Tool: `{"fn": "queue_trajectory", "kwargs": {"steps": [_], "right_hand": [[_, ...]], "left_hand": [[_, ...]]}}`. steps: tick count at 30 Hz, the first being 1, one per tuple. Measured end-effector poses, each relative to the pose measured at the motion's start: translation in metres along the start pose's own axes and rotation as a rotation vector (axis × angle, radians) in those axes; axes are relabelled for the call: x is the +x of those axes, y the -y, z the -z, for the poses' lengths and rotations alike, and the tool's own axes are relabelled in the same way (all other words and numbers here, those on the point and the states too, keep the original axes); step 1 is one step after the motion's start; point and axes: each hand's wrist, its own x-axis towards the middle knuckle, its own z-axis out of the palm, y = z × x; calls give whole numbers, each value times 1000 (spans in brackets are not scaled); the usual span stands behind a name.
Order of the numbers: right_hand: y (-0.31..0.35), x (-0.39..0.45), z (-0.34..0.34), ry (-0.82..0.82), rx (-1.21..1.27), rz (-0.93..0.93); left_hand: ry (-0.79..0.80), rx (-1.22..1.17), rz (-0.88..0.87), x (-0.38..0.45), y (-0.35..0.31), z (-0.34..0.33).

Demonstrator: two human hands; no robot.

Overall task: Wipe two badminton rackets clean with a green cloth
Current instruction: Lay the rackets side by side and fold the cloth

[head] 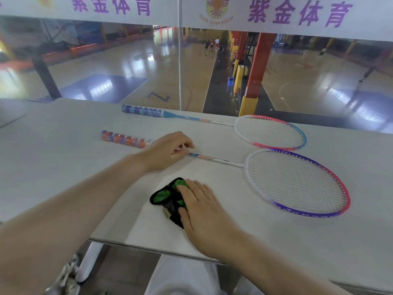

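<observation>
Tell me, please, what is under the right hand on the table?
The right hand rests with fairly straight fingers on the crumpled green cloth, which lies on the white table. The cloth's right part is covered by the hand, so its full extent cannot be seen.

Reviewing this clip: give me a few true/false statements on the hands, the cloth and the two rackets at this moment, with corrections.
1. The left hand pinches the near racket at its shaft. True.
2. The right hand lifts the green cloth off the table. False: it rests on the cloth, which lies on the table.
3. The far racket lies untouched. True.
4. The rackets' handles point right. False: left.
</observation>
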Motion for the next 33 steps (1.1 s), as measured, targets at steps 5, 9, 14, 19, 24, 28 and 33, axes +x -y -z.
{"fn": "queue_trajectory", "kwargs": {"steps": [5,9,14,19,24,28,33], "right_hand": [[32,37,-13,39,56,117],[53,57,-25,77,61,224],[54,72,-6,271,236,327],[43,78,17,100,326,225],[30,73,28,110,238,94],[26,69,25,211,286,75],[27,68,28,141,379,50]], "left_hand": [[-85,-146,110,-32,3,25],[-57,-208,256,-61,3,45],[-5,-267,402,-102,-3,64],[-15,-469,427,-137,-10,75],[138,-558,434,-159,-12,71],[200,-383,392,-162,-18,64],[137,-166,322,-166,-21,61]]}}
